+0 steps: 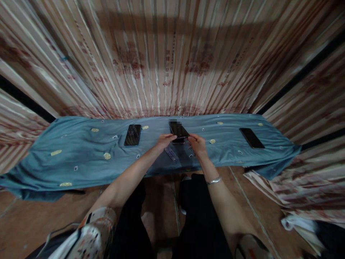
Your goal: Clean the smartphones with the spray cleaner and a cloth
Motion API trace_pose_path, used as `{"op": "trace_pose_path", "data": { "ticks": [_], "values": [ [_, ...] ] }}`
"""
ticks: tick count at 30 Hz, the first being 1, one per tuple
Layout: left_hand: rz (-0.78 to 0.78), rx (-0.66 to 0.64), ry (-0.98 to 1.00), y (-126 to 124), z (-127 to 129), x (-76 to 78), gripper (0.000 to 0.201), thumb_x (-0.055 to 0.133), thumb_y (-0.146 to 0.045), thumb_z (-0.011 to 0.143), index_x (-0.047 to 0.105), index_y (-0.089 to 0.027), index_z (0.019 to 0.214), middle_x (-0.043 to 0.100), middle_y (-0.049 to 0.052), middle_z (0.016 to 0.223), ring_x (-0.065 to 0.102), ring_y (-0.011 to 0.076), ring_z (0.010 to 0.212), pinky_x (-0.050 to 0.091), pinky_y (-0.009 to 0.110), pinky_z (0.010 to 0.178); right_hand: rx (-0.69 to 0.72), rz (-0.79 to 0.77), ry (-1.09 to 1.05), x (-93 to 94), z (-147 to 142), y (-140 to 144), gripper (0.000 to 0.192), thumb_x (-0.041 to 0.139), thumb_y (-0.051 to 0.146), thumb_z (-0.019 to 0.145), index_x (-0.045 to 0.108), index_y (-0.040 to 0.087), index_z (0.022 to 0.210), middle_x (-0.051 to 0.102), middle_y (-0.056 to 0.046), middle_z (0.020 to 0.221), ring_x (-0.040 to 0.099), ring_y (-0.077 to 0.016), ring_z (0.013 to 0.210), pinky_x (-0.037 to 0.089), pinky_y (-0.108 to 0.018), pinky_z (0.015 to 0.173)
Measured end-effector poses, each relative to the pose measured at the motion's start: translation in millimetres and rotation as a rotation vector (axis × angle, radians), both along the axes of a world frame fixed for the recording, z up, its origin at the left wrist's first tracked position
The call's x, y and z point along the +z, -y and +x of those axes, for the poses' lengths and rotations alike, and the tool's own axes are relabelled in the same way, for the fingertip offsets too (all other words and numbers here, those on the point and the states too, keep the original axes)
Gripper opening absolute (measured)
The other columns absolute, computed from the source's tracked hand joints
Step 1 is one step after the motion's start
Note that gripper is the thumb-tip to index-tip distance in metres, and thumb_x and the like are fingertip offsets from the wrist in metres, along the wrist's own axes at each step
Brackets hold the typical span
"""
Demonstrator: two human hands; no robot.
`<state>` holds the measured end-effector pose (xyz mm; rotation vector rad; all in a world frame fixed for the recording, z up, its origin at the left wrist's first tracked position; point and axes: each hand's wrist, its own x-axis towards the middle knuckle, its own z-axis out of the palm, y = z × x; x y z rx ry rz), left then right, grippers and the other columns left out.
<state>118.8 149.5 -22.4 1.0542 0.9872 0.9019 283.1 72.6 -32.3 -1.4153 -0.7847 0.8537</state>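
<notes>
Both hands meet over the middle of the table: the left hand (165, 141) has its fingers curled and its thumb and fingertips closed on the near left edge of a dark phone (178, 130), while the right hand (197, 144) pinches the phone's near right corner, fingers bent and drawn together. That phone sits tilted between them, its far end lifted toward the curtain, and part of its upper edge is blurred so I cannot read anything on it. Just under it, touching or nearly so, a second small dark piece (178, 141) shows between the two thumbs; whether it is a case or another phone I cannot tell. On the cloth just below the left hand lies a narrow clear strip (170, 153). A silver bracelet (214, 181) circles the right wrist. Farther out, a black phone (133, 135) lies flat to the left, and another black phone (252, 137) lies flat well off to the right, both apart from the hands. All of it rests on a blue-grey cloth (81, 154) dotted with small yellow ovals, which covers the table and droops at both ends. Behind it hangs a striped, pleated curtain (167, 64) with red print. No box, tray or other container shows on the cloth.
</notes>
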Motion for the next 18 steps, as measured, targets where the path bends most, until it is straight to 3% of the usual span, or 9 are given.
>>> {"op": "trace_pose_path", "data": {
  "ticks": [4,9,14,18],
  "values": [
    [0.052,0.003,-0.144,-8,0,-5.4,0.023,0.093,-0.024,0.053,0.077,-0.018,0.069,0.077,0.006,0.071,0.069,0.0223,0.073,0.053,0.033,0.076,-0.086,-0.020,0.103,-9.4,-2,-3,0.037,0.069,0.045,0.068,0.073,0.017,0.092,0.066,0.004,0.060,0.050,-0.0105,0.046,0.042,-0.023,0.043],
    [0.129,-0.036,-0.272,-18,0,-13.5,0.022,0.088,-0.025,0.060,0.079,-0.018,0.078,0.079,0.008,0.082,0.072,0.0261,0.086,0.052,0.036,0.086,-0.127,-0.050,0.252,-18.7,-4,-5,0.028,0.064,0.036,0.073,0.075,0.019,0.093,0.071,0.003,0.065,0.062,-0.0142,0.056,0.049,-0.024,0.054],
    [0.181,-0.035,-0.328,-25,1,-22.1,0.016,0.086,-0.022,0.059,0.078,-0.018,0.073,0.074,0.005,0.072,0.071,0.0275,0.085,0.050,0.037,0.086,-0.141,-0.079,0.386,-17.1,-3,-10,0.025,0.062,0.024,0.076,0.076,0.019,0.096,0.078,-0.004,0.080,0.071,-0.0210,0.075,0.055,-0.031,0.074],
    [0.204,-0.034,-0.276,-29,-2,-26.6,0.016,0.087,-0.019,0.055,0.077,-0.020,0.068,0.070,0.004,0.070,0.069,0.0276,0.089,0.050,0.036,0.088,-0.105,-0.146,0.659,-14.8,-6,-9,0.027,0.059,0.022,0.084,0.075,0.018,0.105,0.080,-0.009,0.093,0.075,-0.0250,0.090,0.055,-0.034,0.084]
  ]
}}
